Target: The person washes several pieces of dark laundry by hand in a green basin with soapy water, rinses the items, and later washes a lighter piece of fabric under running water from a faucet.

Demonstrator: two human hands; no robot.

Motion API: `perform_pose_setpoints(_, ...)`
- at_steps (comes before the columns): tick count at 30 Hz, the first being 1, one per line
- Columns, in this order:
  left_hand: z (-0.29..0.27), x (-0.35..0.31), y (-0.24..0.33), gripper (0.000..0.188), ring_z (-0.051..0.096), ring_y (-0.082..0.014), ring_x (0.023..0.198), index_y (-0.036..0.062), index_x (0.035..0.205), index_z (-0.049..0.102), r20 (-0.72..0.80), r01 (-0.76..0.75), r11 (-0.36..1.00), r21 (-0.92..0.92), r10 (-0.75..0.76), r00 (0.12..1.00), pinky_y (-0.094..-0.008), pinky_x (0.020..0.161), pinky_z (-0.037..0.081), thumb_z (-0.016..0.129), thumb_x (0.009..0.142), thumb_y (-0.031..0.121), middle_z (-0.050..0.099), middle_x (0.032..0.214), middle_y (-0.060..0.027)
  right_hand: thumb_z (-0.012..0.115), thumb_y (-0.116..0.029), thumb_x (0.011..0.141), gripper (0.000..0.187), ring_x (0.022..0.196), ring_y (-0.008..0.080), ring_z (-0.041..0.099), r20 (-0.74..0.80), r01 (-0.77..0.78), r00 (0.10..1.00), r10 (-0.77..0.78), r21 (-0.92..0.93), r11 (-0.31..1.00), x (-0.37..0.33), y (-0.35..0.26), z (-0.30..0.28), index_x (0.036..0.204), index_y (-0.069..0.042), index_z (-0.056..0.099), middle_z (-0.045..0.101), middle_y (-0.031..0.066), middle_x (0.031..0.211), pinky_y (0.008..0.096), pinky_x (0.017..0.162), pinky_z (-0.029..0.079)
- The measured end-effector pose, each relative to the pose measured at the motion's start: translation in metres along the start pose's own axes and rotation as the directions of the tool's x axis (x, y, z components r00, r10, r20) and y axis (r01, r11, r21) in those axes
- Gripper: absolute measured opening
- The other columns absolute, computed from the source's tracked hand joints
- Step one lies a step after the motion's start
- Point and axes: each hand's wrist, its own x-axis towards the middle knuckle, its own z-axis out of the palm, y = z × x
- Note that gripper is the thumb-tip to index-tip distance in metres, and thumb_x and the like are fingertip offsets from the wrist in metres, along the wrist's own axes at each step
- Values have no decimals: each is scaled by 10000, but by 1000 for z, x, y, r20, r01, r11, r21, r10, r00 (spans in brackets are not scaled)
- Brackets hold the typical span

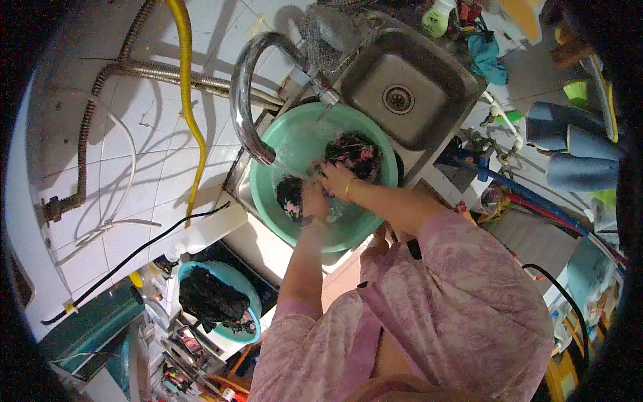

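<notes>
A dark wet garment with pink flowers [356, 155] lies in soapy water in a round green basin [268, 221]. Another patch of dark floral cloth [289, 193] shows at the left of my hands; whether it is the same piece I cannot tell. My left hand [315, 202] is closed on the cloth near the middle of the basin. Just beside it, my right hand [339, 179], with a yellow band at the wrist, grips the cloth with curled fingers. Some fingertips are hidden in the fabric and water. The curved chrome faucet [249, 114] reaches over the basin's left side.
The basin stands over the sink unit, beside a steel sink bowl [402, 94] with a drain. A yellow hose [191, 120] hangs along the tiled wall. At lower left, a blue tub [251, 295] holds black clothes [211, 295]. Blue jeans [576, 147] hang at right.
</notes>
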Motion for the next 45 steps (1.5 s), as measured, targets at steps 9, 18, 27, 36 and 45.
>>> perform_pose_setpoints(9,-37,-30,31,462,379,-270,1069,53,1123,410,-360,-40,518,-854,-536,764,-375,882,308,541,740,276,418,1152,-121,476,-131,693,195,801,347,510,87,-457,804,588,723,519,28,8,-15,864,-49,522,529,172,853,412,680,420)
perform_pose_setpoints(18,-76,-34,16,554,462,-261,987,56,1167,366,309,280,-665,-693,77,948,-420,869,356,404,789,458,446,1114,-142,530,-108,603,274,866,304,461,-272,71,907,322,851,520,-53,-88,-74,866,-42,489,491,132,878,403,721,374)
perform_pose_setpoints(27,-46,-34,31,410,431,-223,1036,79,1171,362,335,266,-616,-741,3,942,-352,820,392,319,845,323,419,1157,-96,576,-204,570,304,834,283,496,-605,484,789,-104,509,712,-45,-70,-54,831,-61,513,513,113,848,392,698,399)
perform_pose_setpoints(36,-35,-35,38,327,497,-191,900,111,1078,428,281,128,-547,-827,-206,937,-313,721,431,499,793,254,499,1013,-55,518,-173,669,222,677,325,527,-134,-231,869,476,741,630,-11,14,-43,864,-68,502,550,158,724,411,594,422)
perform_pose_setpoints(45,-61,-49,40,531,497,-252,912,0,1121,356,-409,-247,730,-638,-50,911,-326,754,418,613,659,46,488,1019,-161,482,-115,702,272,746,321,528,-128,-18,979,157,717,697,-35,10,-62,961,-39,510,554,143,836,384,680,431)
